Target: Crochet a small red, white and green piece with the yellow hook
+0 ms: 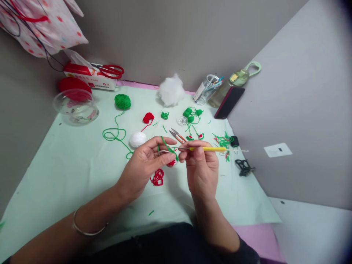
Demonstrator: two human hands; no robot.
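Observation:
My left hand (144, 163) pinches a small red, white and green crochet piece (172, 161), with green yarn looped over its fingers. My right hand (202, 165) is closed around the yellow handle of a crochet hook (211, 149). The hook's metal shaft points left and meets the work at my left fingertips; its exact tip is hidden there. Green yarn trails from my left hand to a green yarn ball (122, 101). Close by lie a white yarn ball (138, 139), a loose red yarn coil (158, 177) and thread snips (178, 135), partly covered by my right fingers.
Behind are white stuffing (172, 90), a pen cup (206, 90), a bottle (228, 86) and a leaning phone (229, 103). At left stand a clear plastic tub (74, 106) and a tissue box (103, 81) with red scissors (112, 71). A black claw clip (244, 167) lies right.

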